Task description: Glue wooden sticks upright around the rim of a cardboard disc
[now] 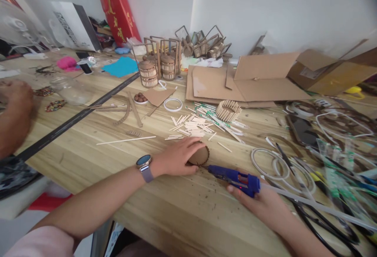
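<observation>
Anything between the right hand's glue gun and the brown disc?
Nothing visible: the blue glue gun in the right hand points at the brown disc. The left hand cups its left side, thumb near the gun's tip.

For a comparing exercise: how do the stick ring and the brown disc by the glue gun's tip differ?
The stick ring is walled with pale sticks; the brown disc shows none. The left hand holds the brown disc, while no hand holds the stick ring. Both are round.
</observation>
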The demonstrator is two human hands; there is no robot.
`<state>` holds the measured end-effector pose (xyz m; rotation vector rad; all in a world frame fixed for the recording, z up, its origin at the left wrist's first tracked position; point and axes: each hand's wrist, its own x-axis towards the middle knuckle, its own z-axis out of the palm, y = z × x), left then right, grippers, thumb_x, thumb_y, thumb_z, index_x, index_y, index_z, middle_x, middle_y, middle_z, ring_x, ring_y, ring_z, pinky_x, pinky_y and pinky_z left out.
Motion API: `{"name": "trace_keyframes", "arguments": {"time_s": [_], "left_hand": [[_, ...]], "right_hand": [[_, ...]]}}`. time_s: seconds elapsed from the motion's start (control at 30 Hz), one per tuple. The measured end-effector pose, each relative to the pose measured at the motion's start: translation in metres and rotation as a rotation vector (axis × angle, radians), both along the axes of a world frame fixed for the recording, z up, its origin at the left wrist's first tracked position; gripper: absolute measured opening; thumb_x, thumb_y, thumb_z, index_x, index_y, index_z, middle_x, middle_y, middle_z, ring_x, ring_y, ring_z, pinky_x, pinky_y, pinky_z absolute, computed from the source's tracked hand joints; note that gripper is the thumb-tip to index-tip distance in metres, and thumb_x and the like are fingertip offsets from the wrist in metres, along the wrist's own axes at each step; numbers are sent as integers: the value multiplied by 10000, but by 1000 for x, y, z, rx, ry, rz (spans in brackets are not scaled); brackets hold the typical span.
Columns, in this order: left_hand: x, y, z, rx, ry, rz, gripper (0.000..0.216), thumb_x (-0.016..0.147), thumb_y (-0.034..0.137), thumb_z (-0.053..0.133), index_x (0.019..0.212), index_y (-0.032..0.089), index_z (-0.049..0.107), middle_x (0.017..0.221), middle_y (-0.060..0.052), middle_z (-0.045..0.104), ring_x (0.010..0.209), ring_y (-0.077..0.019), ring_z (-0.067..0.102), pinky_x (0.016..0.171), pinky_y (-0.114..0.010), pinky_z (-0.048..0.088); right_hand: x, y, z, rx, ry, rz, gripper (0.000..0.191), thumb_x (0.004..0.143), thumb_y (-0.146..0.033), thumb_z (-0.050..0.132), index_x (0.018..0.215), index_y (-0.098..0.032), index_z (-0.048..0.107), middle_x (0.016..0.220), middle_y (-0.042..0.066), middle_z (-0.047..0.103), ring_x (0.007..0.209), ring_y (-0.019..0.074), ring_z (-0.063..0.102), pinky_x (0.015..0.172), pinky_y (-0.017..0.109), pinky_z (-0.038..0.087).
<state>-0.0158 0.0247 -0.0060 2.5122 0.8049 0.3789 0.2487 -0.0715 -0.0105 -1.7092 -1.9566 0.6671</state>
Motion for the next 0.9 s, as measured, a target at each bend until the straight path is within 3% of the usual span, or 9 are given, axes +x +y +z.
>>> {"name": "trace_keyframes", "arguments": {"time_s": [0.43,0.9], "left_hand": [[0,0,2,16,-14,-3,690,828,327,681,1424,183,366,1512,-167,351,1407,-305,333,1167,-463,311],[1,0,2,1,-36,13,678,814,303,700,1405,181,392,1497,-157,386,1396,-287,352,1166,-451,312]], "right_hand": [[0,0,-2,-18,-21,-20,425,759,-574,603,898,-204,759,988,127,770,943,339,709,842,453,574],[-2,-2,-1,14,-24,12,393,788,-576,597,898,-233,752,959,87,767,928,296,704,805,373,574]]}}
